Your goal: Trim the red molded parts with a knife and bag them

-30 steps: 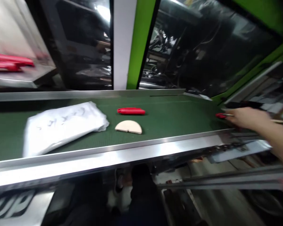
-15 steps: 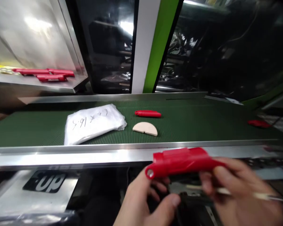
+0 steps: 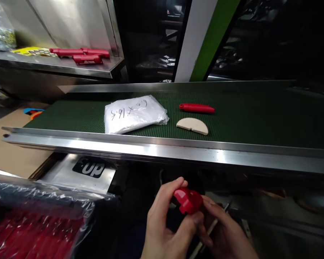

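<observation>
Below the conveyor's front rail, my left hand (image 3: 169,223) grips a red plastic part (image 3: 188,200) between thumb and fingers. The part is now seen nearly end-on, so its length is foreshortened. My right hand (image 3: 224,230) closes on its right side, and a thin pale stick-like tool (image 3: 211,228) lies in that same hand; what its far end is, I cannot make out. On the green belt (image 3: 248,122) rest a slim red plastic part (image 3: 196,108), a cream half-disc (image 3: 193,125) and a plastic-wrapped white packet (image 3: 135,114) with handwriting.
A metal rail (image 3: 151,145) edges the belt. Several red parts (image 3: 88,58) lie on a steel shelf (image 3: 56,66) at upper left. At lower left, a plastic-lined container holds many red parts (image 3: 35,233); behind it are a silver bag (image 3: 70,169) and cardboard (image 3: 13,144).
The red part has turned from sideways to nearly end-on and moved lower, with both hands closer together. My view has shifted left and down, bringing the container of red parts into sight.
</observation>
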`<state>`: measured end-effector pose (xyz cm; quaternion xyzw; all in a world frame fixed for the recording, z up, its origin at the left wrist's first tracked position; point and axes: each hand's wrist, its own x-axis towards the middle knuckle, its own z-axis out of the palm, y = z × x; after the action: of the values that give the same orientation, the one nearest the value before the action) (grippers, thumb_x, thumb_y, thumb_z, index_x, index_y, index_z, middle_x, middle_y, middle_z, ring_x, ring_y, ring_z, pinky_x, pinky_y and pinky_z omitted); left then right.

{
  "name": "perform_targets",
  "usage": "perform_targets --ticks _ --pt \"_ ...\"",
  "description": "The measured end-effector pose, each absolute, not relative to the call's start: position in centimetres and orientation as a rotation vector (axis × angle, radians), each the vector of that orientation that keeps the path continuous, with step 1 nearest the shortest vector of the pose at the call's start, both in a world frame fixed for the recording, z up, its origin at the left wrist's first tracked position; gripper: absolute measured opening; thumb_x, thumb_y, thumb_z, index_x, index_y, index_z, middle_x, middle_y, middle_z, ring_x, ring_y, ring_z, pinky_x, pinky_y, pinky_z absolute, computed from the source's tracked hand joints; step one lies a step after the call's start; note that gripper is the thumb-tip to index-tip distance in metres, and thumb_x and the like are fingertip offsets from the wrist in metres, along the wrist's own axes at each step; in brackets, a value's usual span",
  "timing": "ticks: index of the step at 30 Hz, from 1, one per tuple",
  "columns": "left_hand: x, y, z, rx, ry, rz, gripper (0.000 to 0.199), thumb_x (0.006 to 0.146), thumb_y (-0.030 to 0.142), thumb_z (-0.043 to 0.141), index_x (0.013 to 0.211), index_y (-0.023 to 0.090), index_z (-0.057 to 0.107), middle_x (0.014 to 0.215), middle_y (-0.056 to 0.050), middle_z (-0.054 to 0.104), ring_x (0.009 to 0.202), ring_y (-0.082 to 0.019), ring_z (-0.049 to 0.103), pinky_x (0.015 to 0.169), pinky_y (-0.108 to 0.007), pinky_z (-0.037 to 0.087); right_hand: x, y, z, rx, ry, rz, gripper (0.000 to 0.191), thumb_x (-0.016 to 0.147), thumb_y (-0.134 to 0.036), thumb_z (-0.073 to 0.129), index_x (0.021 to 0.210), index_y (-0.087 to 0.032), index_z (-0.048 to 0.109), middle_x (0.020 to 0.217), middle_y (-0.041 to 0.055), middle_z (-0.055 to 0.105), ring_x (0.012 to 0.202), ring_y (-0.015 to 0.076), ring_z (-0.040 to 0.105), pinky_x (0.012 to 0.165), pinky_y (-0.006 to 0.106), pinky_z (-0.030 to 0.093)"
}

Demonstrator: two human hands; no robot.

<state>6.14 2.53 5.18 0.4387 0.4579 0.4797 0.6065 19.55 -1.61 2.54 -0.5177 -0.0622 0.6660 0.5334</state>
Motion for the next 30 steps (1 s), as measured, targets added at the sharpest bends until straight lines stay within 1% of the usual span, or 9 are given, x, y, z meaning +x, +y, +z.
perform_targets --ticks 6,10,14,16,18,20,21,25,30 --pt "5.9 1.8 4.9 1.118 1.063 1.166 0.037 0.077 0.026 0.077 0.112 0.038 0.068 0.112 -0.003 0.068 0.100 -0.025 0.064 0.093 -0.036 0.049 19.1 -1.9 1.9 -1.184 -0.148 1.639 0.039 0.073 -0.051 0.076 0.092 -0.017 0.072 0.060 -0.0013 0.051 0.047 0.0064 0.037 0.041 0.017 0.028" --pt "5.8 1.4 5.1 1.091 1.104 1.161 0.036 0.075 0.027 0.079 0.108 0.038 0.070 0.113 -0.003 0.068 0.105 -0.026 0.063 0.095 -0.037 0.049 19.1 -2.1 1.7 -1.190 -0.150 1.645 0.037 0.076 -0.050 0.075 0.094 -0.018 0.070 0.062 -0.0009 0.053 0.047 0.0059 0.037 0.042 0.017 0.028" --pt "5.6 1.4 5.2 0.850 1.185 1.143 0.046 0.073 0.032 0.083 0.115 0.037 0.066 0.116 -0.003 0.069 0.108 -0.026 0.063 0.099 -0.036 0.048 19.4 -1.9 2.2 -1.226 -0.210 1.532 0.032 0.078 -0.048 0.075 0.092 -0.020 0.070 0.071 0.0008 0.058 0.051 0.0065 0.042 0.044 0.017 0.031" --pt "5.2 1.7 5.1 0.706 1.156 1.131 0.047 0.073 0.037 0.083 0.117 0.034 0.066 0.118 -0.005 0.069 0.109 -0.026 0.063 0.093 -0.031 0.052 19.7 -1.7 2.7 -1.264 -0.252 1.446 0.030 0.078 -0.047 0.076 0.090 -0.020 0.070 0.070 0.0010 0.058 0.052 0.0066 0.043 0.045 0.017 0.032" --pt "4.7 2.2 4.8 0.583 1.104 1.089 0.044 0.075 0.042 0.081 0.116 0.030 0.068 0.120 -0.008 0.068 0.099 -0.025 0.066 0.081 -0.027 0.056 19.9 -1.6 3.3 -1.314 -0.292 1.391 0.031 0.076 -0.048 0.077 0.088 -0.020 0.071 0.070 0.0018 0.059 0.053 0.0070 0.045 0.046 0.017 0.033" --pt "4.3 2.5 4.4 0.491 1.048 1.058 0.041 0.079 0.045 0.076 0.116 0.027 0.069 0.121 -0.011 0.067 0.090 -0.025 0.068 0.070 -0.027 0.057 20.0 -1.6 4.0 -1.343 -0.331 1.364 0.034 0.076 -0.050 0.077 0.089 -0.019 0.072 0.073 0.0040 0.061 0.054 0.0074 0.046 0.046 0.018 0.033" --pt "4.2 2.6 4.3 0.459 1.018 1.055 0.040 0.082 0.044 0.074 0.117 0.026 0.068 0.121 -0.013 0.066 0.089 -0.025 0.068 0.068 -0.028 0.057 20.0 -1.6 4.3 -1.346 -0.347 1.358 0.035 0.077 -0.051 0.076 0.089 -0.019 0.072 0.073 0.0049 0.062 0.053 0.0075 0.046 0.046 0.018 0.033" --pt "3.9 2.6 4.0 0.425 0.960 1.063 0.037 0.086 0.041 0.069 0.120 0.024 0.067 0.121 -0.016 0.066 0.099 -0.030 0.064 0.066 -0.030 0.056 19.9 -1.7 5.3 -1.304 -0.388 1.342 0.030 0.082 -0.049 0.071 0.090 -0.020 0.073 0.076 0.0063 0.065 0.053 0.0088 0.049 0.046 0.019 0.033" --pt "3.8 2.5 4.1 0.435 0.987 1.040 0.039 0.091 0.038 0.062 0.126 0.021 0.062 0.119 -0.015 0.066 0.094 -0.026 0.064 0.066 -0.030 0.056 20.0 -1.9 5.4 -1.305 -0.446 1.369 0.027 0.088 -0.046 0.065 0.089 -0.019 0.071 0.077 0.0050 0.065 0.056 0.0083 0.050 0.050 0.019 0.036"
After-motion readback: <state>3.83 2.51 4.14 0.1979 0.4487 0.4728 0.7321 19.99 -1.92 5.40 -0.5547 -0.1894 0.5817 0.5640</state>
